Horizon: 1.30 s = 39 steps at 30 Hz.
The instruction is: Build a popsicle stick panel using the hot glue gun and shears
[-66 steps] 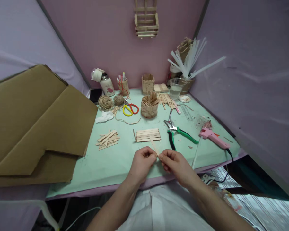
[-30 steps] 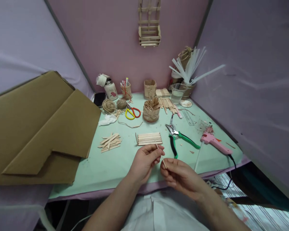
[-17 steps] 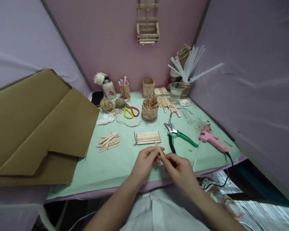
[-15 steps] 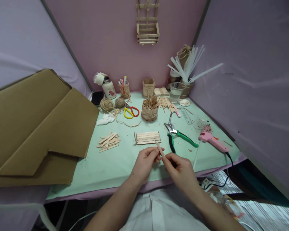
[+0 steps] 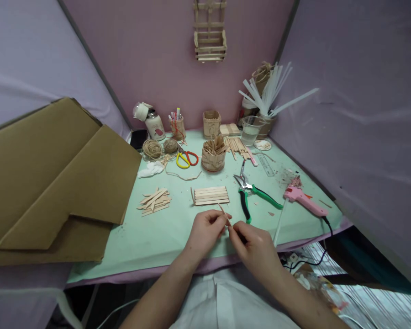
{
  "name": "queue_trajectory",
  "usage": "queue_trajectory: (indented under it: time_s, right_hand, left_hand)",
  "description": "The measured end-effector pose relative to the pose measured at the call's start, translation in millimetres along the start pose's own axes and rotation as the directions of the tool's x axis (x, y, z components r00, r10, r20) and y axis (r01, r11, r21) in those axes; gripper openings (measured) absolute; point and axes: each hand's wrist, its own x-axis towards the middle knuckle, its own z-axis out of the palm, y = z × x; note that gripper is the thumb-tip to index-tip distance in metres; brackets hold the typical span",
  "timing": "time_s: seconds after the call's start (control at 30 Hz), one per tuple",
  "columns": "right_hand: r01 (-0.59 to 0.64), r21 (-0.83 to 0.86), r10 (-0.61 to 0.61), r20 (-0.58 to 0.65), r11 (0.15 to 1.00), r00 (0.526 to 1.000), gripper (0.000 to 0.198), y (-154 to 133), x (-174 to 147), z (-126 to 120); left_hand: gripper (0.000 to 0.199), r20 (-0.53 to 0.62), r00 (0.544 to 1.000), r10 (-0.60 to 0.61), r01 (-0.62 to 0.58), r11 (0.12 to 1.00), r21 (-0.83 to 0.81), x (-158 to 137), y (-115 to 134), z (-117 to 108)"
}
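Near the table's front edge, a thin wooden craft stick (image 5: 221,209) is pinched between both hands, its pointed end tilted up and away from me. My left hand (image 5: 207,230) is closed on its middle. The fingers of my right hand (image 5: 251,240) grip its lower end, which they partly hide. Just beyond the fingertips lies a small panel of craft sticks (image 5: 210,196) set side by side, with one stick standing along its left edge. To the left is a loose pile of cut craft sticks (image 5: 155,202). Green-handled pruning shears (image 5: 248,188) lie spread to the right.
A pink glue gun (image 5: 304,201) with a cord lies at the right edge. Scissors (image 5: 187,159), twine balls (image 5: 152,149) and a stick-filled cup (image 5: 213,157) stand behind. A large cardboard piece (image 5: 65,183) covers the left. A plastic cup of liquid (image 5: 250,132) is at the back.
The craft stick has turned in my fingers, showing its narrow edge and leaning slightly left. My right hand has shifted a little left. The objects on the table stay in place.
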Motion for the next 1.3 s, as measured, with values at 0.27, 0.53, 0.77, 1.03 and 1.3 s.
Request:
queue_trajectory:
  time_s: [0.27, 0.53, 0.77, 1.03, 1.3]
  right_hand:
    - [0.123, -0.284, -0.136, -0.026, 0.951, 0.990, 0.033, 0, -3, 4]
    - [0.149, -0.261, -0.135, 0.070, 0.954, 0.988, 0.027, 2, -4, 2]
    - [-0.055, 0.011, 0.054, 0.057, 0.998, 0.997, 0.032, -2, 1, 0]
    - [-0.164, 0.219, 0.150, 0.080, 0.962, 0.985, 0.032, -6, 0, -13]
    - [-0.459, 0.533, 0.360, 0.286, 0.710, 0.888, 0.033, -10, 5, -24]
  left_hand:
    - [0.023, -0.011, 0.999, 0.051, -0.047, 0.972, 0.232, -1, 2, 0]
    - [0.018, 0.023, 0.992, 0.124, -0.123, 0.921, 0.369, 3, -1, -3]
    - [0.016, -0.081, 0.969, 0.233, -0.190, 0.914, 0.360, 2, -4, 2]
    - [0.021, -0.211, 0.892, 0.399, -0.268, 0.844, 0.464, -1, -8, 3]
    - [0.026, -0.123, 0.890, 0.438, -0.334, 0.813, 0.477, -21, 1, 0]
